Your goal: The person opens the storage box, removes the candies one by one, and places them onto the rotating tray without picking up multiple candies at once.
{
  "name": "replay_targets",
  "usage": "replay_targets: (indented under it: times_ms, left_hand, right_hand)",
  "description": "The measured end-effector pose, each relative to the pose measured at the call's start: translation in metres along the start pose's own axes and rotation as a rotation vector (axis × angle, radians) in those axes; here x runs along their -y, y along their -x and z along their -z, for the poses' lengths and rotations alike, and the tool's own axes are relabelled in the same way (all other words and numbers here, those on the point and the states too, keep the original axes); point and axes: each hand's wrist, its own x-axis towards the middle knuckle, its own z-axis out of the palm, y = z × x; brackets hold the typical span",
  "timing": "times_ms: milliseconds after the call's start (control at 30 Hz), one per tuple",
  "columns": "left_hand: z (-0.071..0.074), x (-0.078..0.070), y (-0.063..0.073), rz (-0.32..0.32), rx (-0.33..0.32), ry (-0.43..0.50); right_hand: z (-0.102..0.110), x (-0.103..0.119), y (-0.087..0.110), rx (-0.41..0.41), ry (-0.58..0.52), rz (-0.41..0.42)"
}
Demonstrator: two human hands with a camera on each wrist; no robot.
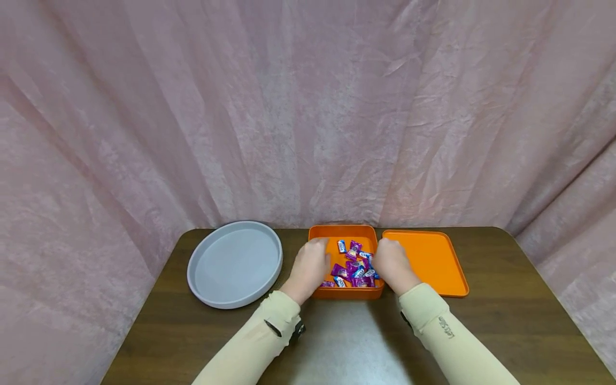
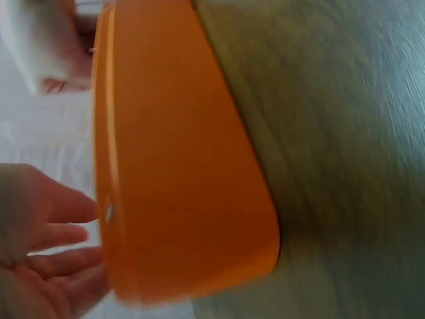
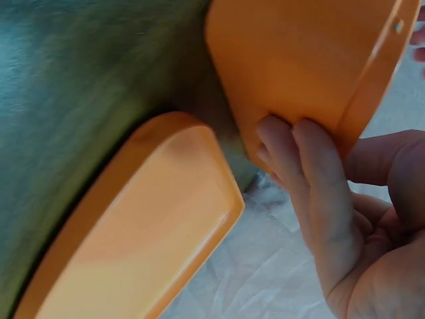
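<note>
An orange box [image 1: 344,293] holds several small purple-wrapped and blue-and-white wrapped candies [image 1: 356,267]. At its right side my right hand [image 1: 392,262] grips the wall; the right wrist view shows fingers [image 3: 319,159] flat along the outside and the thumb at the rim. My left hand [image 1: 310,267] is over the box's left edge, its loosely bent fingers [image 2: 70,266] right at the rim in the left wrist view. Nothing shows between those fingers. Part of the left wall is hidden by that hand.
Right of the box lies a flat orange lid [image 1: 428,262] on the brown wooden table [image 1: 510,310]. A round grey tray [image 1: 236,264] rests at the left. Pink curtains [image 1: 308,117] hang behind the table's back edge.
</note>
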Motion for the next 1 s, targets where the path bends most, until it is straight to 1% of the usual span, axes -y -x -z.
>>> replay_targets:
  times_ms: [67,133,200,267,433,633,767,867,1000]
  left_hand:
    - [-0.009,-0.005,0.001,-0.012,0.073,-0.037]
    - [-0.017,-0.008,0.001,0.003,0.148,-0.087]
    - [-0.023,-0.009,0.002,0.023,0.202,-0.140]
    - [-0.027,-0.009,0.002,0.033,0.234,-0.195]
    - [-0.030,-0.009,0.000,0.030,0.257,-0.275]
    - [-0.029,-0.012,0.000,0.014,0.281,-0.305]
    - [-0.029,-0.013,0.000,0.005,0.270,-0.321]
    - [-0.030,-0.014,-0.002,0.005,0.253,-0.341]
    - [-0.032,-0.015,-0.004,0.038,0.236,-0.301]
  right_hand:
    - [0.001,0.003,0.000,-0.004,0.039,0.010]
    - [0.001,0.005,0.000,-0.003,0.065,0.020]
    - [0.001,0.008,0.000,0.004,0.072,0.017]
    - [0.000,0.010,-0.001,0.009,0.074,0.014]
    - [-0.001,0.014,-0.005,0.007,0.081,0.003]
    - [-0.001,0.014,-0.007,0.021,0.121,0.016]
    - [-0.001,0.011,-0.008,0.020,0.136,0.019]
    - [0.000,0.009,-0.009,0.020,0.113,0.010]
    - [0.001,0.005,-0.011,0.049,0.057,-0.030]
